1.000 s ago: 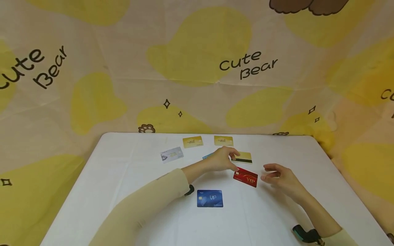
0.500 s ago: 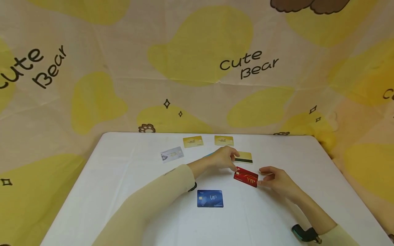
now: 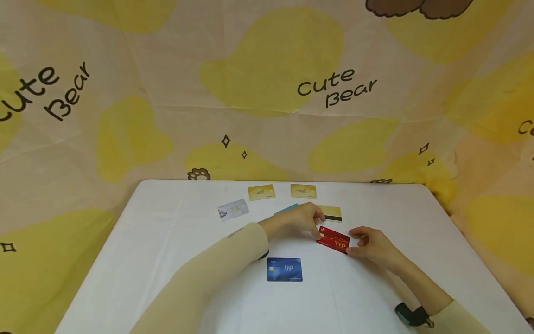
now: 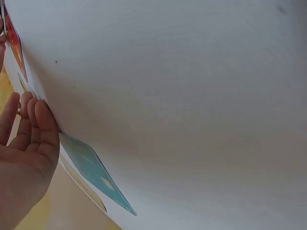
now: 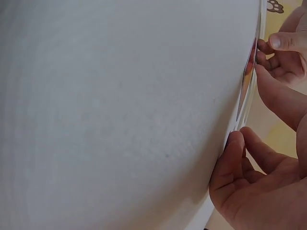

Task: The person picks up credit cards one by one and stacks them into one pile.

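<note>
- We see a red rectangular card (image 3: 334, 239) of smooth, plastic-looking material.
- We see a blue rectangular card (image 3: 284, 273), equally smooth and plastic-looking.
- We find the white tabletop (image 3: 333, 297) smooth and matt.
- We notice a beige-and-yellow cloth backdrop (image 3: 267, 60), matt and lightly creased.

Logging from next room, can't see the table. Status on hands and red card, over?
Left hand and right hand at opposite ends. Red card VIP side up. Possible snag: gold striped card just beyond it.
</note>
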A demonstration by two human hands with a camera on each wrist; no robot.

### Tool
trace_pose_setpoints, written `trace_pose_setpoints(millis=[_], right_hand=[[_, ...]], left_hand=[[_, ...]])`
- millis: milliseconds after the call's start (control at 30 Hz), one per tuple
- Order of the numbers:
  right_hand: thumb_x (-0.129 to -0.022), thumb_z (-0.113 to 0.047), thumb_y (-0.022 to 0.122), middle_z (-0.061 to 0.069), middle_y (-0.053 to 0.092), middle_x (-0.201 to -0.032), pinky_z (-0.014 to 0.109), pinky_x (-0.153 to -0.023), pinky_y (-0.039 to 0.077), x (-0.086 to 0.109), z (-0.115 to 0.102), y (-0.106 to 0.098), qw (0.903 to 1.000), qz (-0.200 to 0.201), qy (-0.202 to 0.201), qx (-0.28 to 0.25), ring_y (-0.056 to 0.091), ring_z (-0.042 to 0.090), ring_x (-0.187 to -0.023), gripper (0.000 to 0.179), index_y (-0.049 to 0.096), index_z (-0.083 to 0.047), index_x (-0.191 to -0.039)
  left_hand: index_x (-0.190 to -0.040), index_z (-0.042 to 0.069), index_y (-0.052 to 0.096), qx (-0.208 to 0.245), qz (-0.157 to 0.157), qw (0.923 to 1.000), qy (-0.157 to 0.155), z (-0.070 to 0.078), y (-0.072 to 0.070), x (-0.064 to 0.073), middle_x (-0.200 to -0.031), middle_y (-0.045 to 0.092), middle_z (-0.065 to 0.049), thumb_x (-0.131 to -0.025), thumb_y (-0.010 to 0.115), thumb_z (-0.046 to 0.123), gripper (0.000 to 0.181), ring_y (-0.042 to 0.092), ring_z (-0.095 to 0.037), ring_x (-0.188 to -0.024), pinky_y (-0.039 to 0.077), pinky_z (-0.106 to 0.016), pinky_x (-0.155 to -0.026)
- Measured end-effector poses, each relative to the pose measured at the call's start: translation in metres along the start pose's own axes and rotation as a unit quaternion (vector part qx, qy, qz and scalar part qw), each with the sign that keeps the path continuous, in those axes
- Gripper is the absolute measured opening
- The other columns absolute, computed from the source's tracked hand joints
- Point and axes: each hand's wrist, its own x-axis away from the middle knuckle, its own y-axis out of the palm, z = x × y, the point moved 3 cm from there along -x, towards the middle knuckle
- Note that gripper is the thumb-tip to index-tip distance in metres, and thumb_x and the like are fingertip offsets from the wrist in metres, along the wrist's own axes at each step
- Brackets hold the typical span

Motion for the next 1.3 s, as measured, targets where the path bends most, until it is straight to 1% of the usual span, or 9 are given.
trace_pose_setpoints(millis=[100,300,467,633,867,967,1100,1167,1300], right_hand=[[-0.084,-0.024,0.089,0.011,0.063,-0.110,0.026,-0.070,0.049,-0.001,0.001,0.001,1.0000,0.000,0.000,0.002,0.052,0.025,-0.096,0.063,0.063,0.005,-0.133],[-0.082,-0.024,0.091,0.010,0.063,-0.107,0.027,-0.070,0.048,-0.001,0.000,0.002,0.9999,0.002,-0.003,0.010,0.052,0.026,-0.095,0.064,0.063,0.006,-0.131],[-0.081,-0.023,0.092,0.010,0.061,-0.104,0.029,-0.070,0.046,-0.001,-0.003,0.002,0.9998,0.002,-0.005,0.018,0.051,0.025,-0.094,0.064,0.064,0.006,-0.130],[-0.080,-0.021,0.092,0.009,0.061,-0.103,0.031,-0.070,0.046,-0.002,-0.003,0.002,0.9996,0.005,-0.008,0.027,0.051,0.025,-0.094,0.062,0.064,0.005,-0.129],[-0.080,-0.018,0.092,0.011,0.063,-0.105,0.035,-0.075,0.046,-0.003,-0.003,0.004,0.9991,0.005,-0.011,0.042,0.052,0.026,-0.095,0.057,0.066,0.005,-0.125],[-0.080,-0.018,0.092,0.011,0.063,-0.106,0.035,-0.076,0.046,-0.003,-0.004,0.004,0.9990,0.005,-0.004,0.044,0.052,0.027,-0.095,0.056,0.066,0.004,-0.124],[-0.079,-0.017,0.092,0.011,0.062,-0.103,0.035,-0.074,0.046,-0.002,-0.004,0.005,0.9993,0.008,0.003,0.037,0.051,0.027,-0.094,0.055,0.065,0.005,-0.123],[-0.079,-0.016,0.092,0.011,0.061,-0.102,0.034,-0.073,0.046,-0.002,-0.004,0.005,0.9995,0.009,-0.003,0.032,0.050,0.027,-0.093,0.055,0.064,0.005,-0.122],[-0.078,-0.015,0.092,0.010,0.060,-0.100,0.030,-0.070,0.046,-0.002,-0.003,0.006,0.9997,0.013,-0.007,0.019,0.050,0.026,-0.092,0.055,0.063,0.005,-0.120]], left_hand=[[-0.118,0.001,0.073,-0.017,-0.006,0.9998,-0.001,0.001,0.003,0.000,-0.084,0.058,0.001,-0.076,0.092,0.005,0.046,0.051,-0.010,-0.078,0.043,-0.020,-0.071],[-0.116,0.006,0.075,-0.057,-0.002,0.9983,-0.010,0.004,0.007,0.000,-0.087,0.059,0.000,-0.077,0.093,0.011,0.044,0.053,-0.012,-0.081,0.044,-0.023,-0.072],[-0.114,0.012,0.074,-0.070,0.007,0.9971,-0.029,0.004,0.011,0.002,-0.091,0.059,0.001,-0.078,0.093,0.014,0.041,0.054,-0.013,-0.086,0.045,-0.025,-0.074],[-0.112,0.015,0.074,-0.081,0.012,0.9959,-0.038,0.005,0.012,0.003,-0.092,0.059,0.002,-0.079,0.093,0.016,0.038,0.054,-0.012,-0.087,0.046,-0.025,-0.075],[-0.112,0.014,0.072,-0.082,-0.004,0.9959,-0.037,0.006,0.012,0.006,-0.093,0.057,0.000,-0.080,0.092,0.017,0.037,0.053,-0.013,-0.087,0.044,-0.026,-0.074],[-0.111,0.013,0.071,-0.094,-0.005,0.9951,-0.031,0.007,0.012,0.006,-0.090,0.056,0.000,-0.080,0.092,0.018,0.037,0.052,-0.013,-0.085,0.043,-0.025,-0.073],[-0.109,0.013,0.070,-0.112,-0.006,0.9933,-0.026,0.008,0.013,0.005,-0.089,0.057,0.002,-0.081,0.092,0.018,0.036,0.052,-0.012,-0.082,0.042,-0.025,-0.073],[-0.108,0.014,0.069,-0.114,-0.004,0.9930,-0.030,0.008,0.014,0.005,-0.089,0.058,0.003,-0.080,0.092,0.017,0.037,0.053,-0.012,-0.082,0.043,-0.024,-0.073],[-0.107,0.012,0.067,-0.113,-0.003,0.9932,-0.027,0.009,0.016,0.005,-0.088,0.060,0.003,-0.080,0.092,0.014,0.037,0.053,-0.011,-0.081,0.044,-0.023,-0.072]])
